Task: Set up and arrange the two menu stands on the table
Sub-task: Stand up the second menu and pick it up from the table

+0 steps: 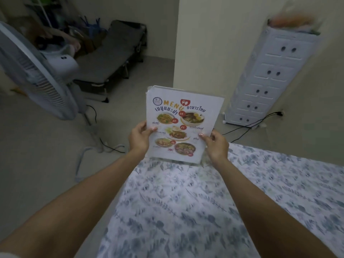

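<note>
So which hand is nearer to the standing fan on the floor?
Left. The left hand holds the menu stand by its left edge, on the side toward the fan. The right hand holds the opposite edge, farther from the fan.

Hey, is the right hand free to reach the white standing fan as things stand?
Probably not: the right hand grips the printed menu stand, and the white standing fan is across on the left.

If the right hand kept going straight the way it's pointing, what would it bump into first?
The right hand already grips the menu stand. Past that, probably bare floor, then the white drawer cabinet; depth is unclear.
</note>
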